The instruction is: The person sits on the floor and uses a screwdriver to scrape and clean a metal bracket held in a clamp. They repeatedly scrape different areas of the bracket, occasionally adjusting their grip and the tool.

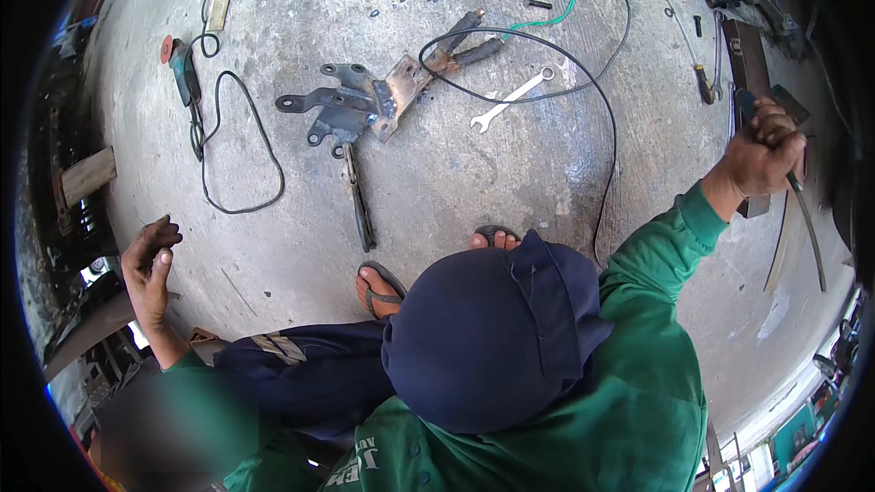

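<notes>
My left hand [149, 264] is raised at the left, its fingers loosely bent, the thumb apart and nothing held. At the far right my right hand [768, 148] is closed around a long dark tool [808, 230]. It has a bluish upper end and a thin curved lower part; its kind I cannot make out. On the concrete floor ahead lies a welded metal bracket [365, 98], dark with a bare rusty plate, away from both hands. Pliers [357, 196] with long handles touch its near edge. A black-handled clamp [469, 43] with a green cable grips its far right end.
A combination wrench [513, 100] lies right of the bracket. An angle grinder [185, 73] with a red disc lies at the left. A black cable [612, 141] loops across the floor. A screwdriver [703, 82] and a long brown metal piece [747, 55] lie near my right hand.
</notes>
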{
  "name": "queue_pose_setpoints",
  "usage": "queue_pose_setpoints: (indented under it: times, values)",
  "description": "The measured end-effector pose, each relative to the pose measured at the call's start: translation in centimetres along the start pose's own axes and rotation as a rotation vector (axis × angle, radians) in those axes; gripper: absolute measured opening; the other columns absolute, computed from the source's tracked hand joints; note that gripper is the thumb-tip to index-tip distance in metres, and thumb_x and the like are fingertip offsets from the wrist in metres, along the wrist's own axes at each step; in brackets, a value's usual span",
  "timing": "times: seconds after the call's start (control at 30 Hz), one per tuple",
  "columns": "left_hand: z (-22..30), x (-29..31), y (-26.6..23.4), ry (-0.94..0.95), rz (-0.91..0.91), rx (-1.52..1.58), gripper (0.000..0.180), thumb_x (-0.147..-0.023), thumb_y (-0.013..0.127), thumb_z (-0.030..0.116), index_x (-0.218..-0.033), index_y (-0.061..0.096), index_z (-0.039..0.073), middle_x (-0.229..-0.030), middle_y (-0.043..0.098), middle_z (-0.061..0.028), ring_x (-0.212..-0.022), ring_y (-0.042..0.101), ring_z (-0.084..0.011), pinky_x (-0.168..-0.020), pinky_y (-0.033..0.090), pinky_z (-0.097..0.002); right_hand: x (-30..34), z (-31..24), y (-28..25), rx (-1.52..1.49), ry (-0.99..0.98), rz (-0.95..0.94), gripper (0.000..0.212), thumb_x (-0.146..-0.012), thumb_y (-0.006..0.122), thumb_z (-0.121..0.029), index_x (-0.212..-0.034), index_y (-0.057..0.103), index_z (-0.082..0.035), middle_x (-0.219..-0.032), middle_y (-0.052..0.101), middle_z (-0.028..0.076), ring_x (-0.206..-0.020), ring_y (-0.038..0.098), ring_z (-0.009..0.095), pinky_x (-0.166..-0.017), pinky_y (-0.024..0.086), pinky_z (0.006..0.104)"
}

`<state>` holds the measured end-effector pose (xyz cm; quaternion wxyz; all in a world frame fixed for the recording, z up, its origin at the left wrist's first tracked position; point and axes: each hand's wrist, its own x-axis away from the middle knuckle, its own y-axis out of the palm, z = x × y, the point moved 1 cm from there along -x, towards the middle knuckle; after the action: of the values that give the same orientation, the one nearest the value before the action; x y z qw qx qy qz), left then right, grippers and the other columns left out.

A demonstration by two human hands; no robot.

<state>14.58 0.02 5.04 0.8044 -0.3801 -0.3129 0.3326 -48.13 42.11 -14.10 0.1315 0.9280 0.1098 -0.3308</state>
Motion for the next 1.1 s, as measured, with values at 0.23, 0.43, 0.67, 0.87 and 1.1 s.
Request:
queue_pose_setpoints:
  times: [0.23,0.43,0.67,0.87,1.1]
  values:
    - [2.3,-1.0,0.5,0.017,-0.125,0.049,0.067,-0.085,0.077,0.049,-0.117,0.072,-0.009,-0.104,0.074,-0.0166,-0.094,0.072,-0.0245,-0.087,0.056,-0.0374,8.7,12.4,-2.8,0.076,0.702,0.279,0.038,-0.099,0.070,-0.019,-0.069,0.050,-0.007,-0.059,0.047,0.003,-0.053,0.043,0.015,-0.056,0.043,0.0351]
    - [1.3,0.1,1.5,-0.076,-0.164,-0.014,0.063,-0.085,0.078,0.046,-0.115,0.072,-0.009,-0.105,0.074,-0.0168,-0.096,0.073,-0.0236,-0.088,0.056,-0.0367,3.0,3.9,0.7,-0.033,0.099,-0.001,0.039,-0.102,0.053,-0.025,-0.069,0.047,-0.006,-0.066,0.047,0.008,-0.066,0.048,0.021,-0.071,0.046,0.0375]
    - [3.7,-1.8,2.9,0.052,-0.273,-0.032,0.063,-0.081,0.082,0.041,-0.120,0.072,-0.007,-0.101,0.074,-0.0167,-0.095,0.073,-0.0249,-0.088,0.057,-0.0369,10.0,11.0,0.7,-0.635,1.048,0.536,0.036,-0.098,0.069,-0.030,-0.073,0.055,-0.009,-0.066,0.051,0.005,-0.068,0.053,0.024,-0.079,0.049,0.0446]
    - [4.8,-3.0,7.7,0.095,-0.558,-0.179,0.061,-0.078,0.087,0.037,-0.120,0.072,-0.005,-0.102,0.074,-0.0190,-0.093,0.073,-0.0306,-0.083,0.057,-0.0398,7.9,5.3,4.7,-1.134,1.103,0.399,0.024,-0.101,0.062,-0.023,-0.086,0.055,-0.005,-0.080,0.054,0.009,-0.083,0.053,0.026,-0.092,0.046,0.0468]
    - [5.4,-2.7,10.0,0.216,-0.675,-0.260,0.060,-0.082,0.084,0.039,-0.123,0.071,-0.003,-0.107,0.074,-0.0220,-0.097,0.074,-0.0362,-0.083,0.058,-0.0445,5.3,0.8,6.8,-0.328,0.524,0.014,0.030,-0.105,0.062,-0.025,-0.084,0.058,-0.004,-0.084,0.061,0.011,-0.084,0.060,0.025,-0.089,0.051,0.0457]
